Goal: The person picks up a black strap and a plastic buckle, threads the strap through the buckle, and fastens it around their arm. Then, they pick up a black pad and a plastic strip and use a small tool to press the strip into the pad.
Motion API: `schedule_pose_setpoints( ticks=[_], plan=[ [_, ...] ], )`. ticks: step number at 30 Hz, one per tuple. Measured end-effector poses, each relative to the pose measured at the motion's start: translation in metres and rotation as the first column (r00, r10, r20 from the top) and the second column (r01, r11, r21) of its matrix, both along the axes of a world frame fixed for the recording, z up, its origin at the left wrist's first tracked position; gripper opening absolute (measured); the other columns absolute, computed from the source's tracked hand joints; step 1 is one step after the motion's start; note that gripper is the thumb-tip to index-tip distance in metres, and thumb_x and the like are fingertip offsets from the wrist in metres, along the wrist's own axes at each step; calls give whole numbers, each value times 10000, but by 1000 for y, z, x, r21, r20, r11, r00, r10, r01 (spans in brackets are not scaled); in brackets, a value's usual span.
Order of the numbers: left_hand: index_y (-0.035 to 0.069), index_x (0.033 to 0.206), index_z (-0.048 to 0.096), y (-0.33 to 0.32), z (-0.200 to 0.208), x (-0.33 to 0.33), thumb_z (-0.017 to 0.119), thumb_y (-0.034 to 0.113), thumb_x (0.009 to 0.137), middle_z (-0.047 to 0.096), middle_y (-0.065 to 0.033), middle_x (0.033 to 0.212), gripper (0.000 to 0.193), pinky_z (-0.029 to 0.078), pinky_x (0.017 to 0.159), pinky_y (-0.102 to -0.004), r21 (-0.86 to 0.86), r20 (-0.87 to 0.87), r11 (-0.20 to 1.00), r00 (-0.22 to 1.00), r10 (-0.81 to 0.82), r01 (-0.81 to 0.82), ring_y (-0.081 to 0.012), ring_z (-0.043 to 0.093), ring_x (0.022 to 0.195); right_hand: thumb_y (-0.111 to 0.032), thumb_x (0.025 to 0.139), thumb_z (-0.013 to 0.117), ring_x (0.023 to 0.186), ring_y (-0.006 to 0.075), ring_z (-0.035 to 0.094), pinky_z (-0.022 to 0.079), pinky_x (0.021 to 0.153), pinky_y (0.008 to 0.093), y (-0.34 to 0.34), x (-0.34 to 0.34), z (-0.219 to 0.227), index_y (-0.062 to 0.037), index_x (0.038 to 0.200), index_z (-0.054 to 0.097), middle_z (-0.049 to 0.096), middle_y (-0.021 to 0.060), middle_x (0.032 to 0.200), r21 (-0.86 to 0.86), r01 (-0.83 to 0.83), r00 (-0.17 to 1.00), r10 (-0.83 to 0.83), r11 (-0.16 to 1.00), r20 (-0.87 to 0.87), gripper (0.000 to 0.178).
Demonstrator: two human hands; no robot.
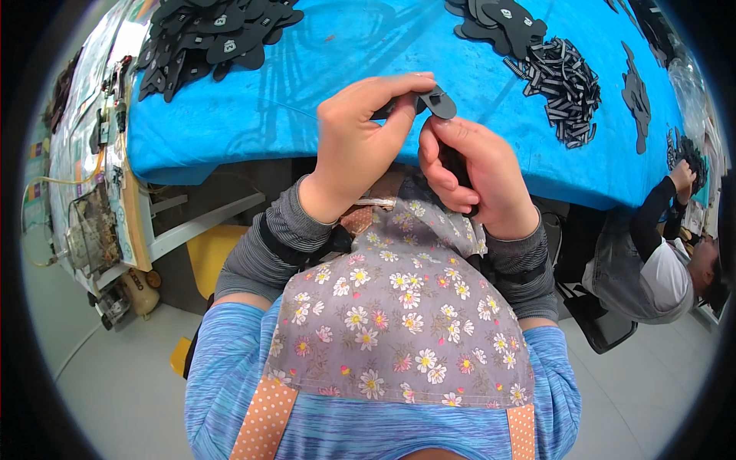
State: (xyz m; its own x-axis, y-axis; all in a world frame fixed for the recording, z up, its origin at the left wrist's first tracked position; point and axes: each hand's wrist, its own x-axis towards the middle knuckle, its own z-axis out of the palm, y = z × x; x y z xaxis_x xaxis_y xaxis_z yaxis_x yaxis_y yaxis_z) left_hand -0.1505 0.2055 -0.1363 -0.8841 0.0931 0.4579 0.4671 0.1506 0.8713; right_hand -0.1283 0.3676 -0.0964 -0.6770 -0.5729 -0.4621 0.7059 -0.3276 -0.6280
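Observation:
Between my two hands, above the near edge of the table, is a flat dark grey piece [442, 107] with a rounded end and a small slot. My left hand [356, 138] is closed on it, thumb and fingers pinching near the slot. My right hand [483, 169] grips the rounded end between thumb and forefinger, its other fingers curled. Something dark shows inside the right palm, too hidden to name. Similar flat dark pieces lie in a heap [222, 38] at the far left and another heap [494, 23] at the far right.
A blue cloth covers the table [307, 88]. Several small black-and-grey strips lie piled [563, 92] on the right, with more flat pieces [635, 96] beyond. A co-worker [652, 253] sits at the right, hands on dark items. A yellow chair [218, 257] stands at left.

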Motion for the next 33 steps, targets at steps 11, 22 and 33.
schedule_pose_setpoints(
  ticks=[11, 22, 33],
  plan=[
    [-57, 1075, 568, -26, 34, -8, 616, 53, 820, 667, -144, 909, 282, 520, 712, -236, 341, 558, 933, 774, -301, 117, -148, 650, 788, -156, 814, 654, 501, -28, 389, 286, 419, 136, 12, -2, 13, -43, 865, 567, 518, -35, 724, 364, 495, 775, -210, 789, -596, 152],
    [-50, 1009, 591, -26, 43, -1, 495, 186, 922, 655, -138, 890, 269, 527, 689, -250, 634, 604, 750, 485, -632, 189, -157, 647, 792, -98, 794, 676, 635, 12, 508, 382, 519, 132, 3, -8, 16, -27, 865, 548, 551, -18, 754, 317, 464, 720, -144, 827, -678, 162],
    [-7, 969, 592, -17, 33, 4, 508, 191, 902, 642, -59, 875, 226, 509, 658, -212, 635, 675, 762, 388, -628, 128, -85, 619, 738, -102, 798, 653, 532, -13, 463, 344, 447, 139, -2, -5, 2, -19, 943, 573, 546, -31, 743, 402, 427, 730, -46, 810, -682, 185]
  ],
)
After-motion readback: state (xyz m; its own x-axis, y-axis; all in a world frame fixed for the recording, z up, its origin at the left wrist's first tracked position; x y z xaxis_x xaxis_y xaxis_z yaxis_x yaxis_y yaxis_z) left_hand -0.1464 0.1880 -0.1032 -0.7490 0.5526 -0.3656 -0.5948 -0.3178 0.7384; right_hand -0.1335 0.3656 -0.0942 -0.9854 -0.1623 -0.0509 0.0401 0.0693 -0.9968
